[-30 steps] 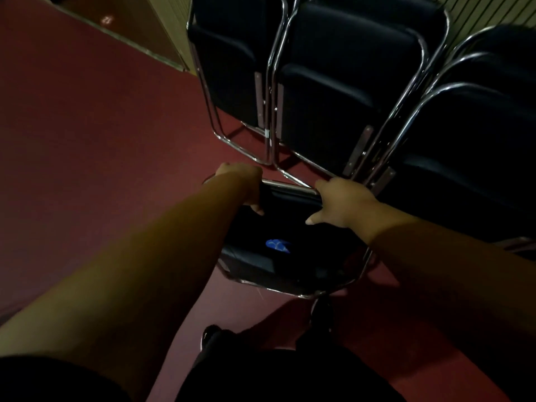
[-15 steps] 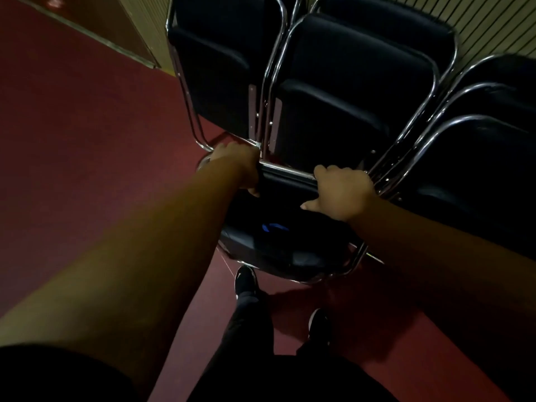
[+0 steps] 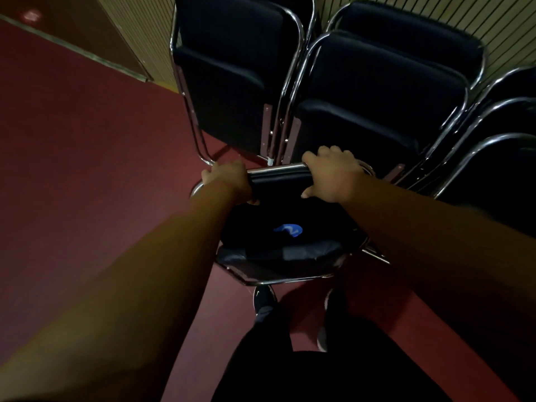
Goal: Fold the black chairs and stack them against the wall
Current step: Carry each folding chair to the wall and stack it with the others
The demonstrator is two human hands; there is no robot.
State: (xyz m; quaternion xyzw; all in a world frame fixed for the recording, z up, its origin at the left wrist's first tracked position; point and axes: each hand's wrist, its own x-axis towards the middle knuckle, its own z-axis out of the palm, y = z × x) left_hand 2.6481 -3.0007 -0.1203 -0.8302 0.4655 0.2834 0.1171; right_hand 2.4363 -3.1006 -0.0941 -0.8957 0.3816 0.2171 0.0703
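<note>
My left hand [image 3: 229, 179] and right hand [image 3: 333, 174] both grip the top rail of the chair [image 3: 278, 253], held just before the stacked chairs [image 3: 377, 91] at the wall [image 3: 420, 18]. Risk: its legs may snag their frames and tip the stack.

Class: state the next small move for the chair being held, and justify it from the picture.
Probably push the held chair forward onto the stacked chairs: left hand and right hand grip its top rail, and it stands just before the stack.
</note>
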